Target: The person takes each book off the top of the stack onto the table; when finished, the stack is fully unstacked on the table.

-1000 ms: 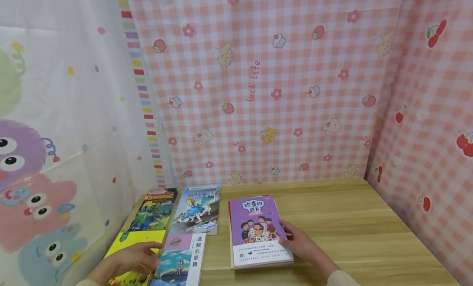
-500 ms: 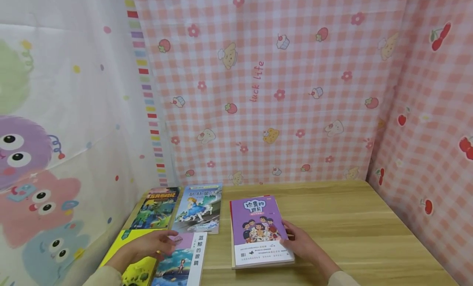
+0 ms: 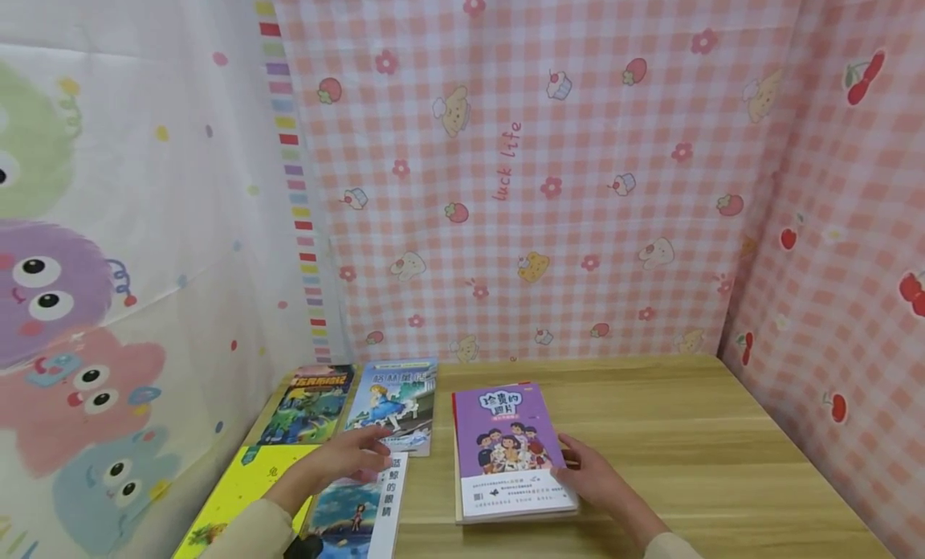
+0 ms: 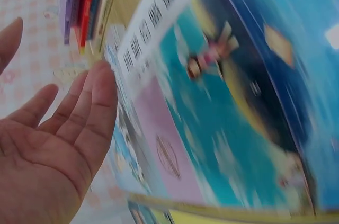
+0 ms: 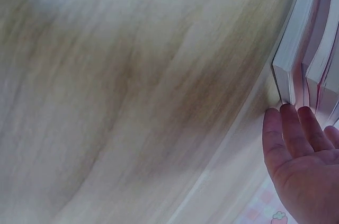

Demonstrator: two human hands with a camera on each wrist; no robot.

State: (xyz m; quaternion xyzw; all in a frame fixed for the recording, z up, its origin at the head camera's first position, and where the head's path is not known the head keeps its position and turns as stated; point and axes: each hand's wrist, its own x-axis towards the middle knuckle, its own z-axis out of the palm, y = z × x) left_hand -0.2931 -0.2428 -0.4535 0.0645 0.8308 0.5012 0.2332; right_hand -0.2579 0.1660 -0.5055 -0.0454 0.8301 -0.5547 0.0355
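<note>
A stack of books with a purple-covered book on top lies mid-table. My right hand rests against the stack's right side; in the right wrist view its fairly straight fingers touch the edges of the books. Over a book with a sea picture and a white title strip hovers my left hand, holding nothing. The left wrist view shows its palm and extended fingers beside that book's cover. The hand hides part of that cover in the head view.
A yellow book lies at the left front. Behind it are a dark green illustrated book and a book with a girl in a blue dress. The wooden table ends at checked cloth behind.
My left hand has moved right and slightly up, from the yellow book to above the sea-picture book. The right hand stays at the stack. The head view has shifted slightly.
</note>
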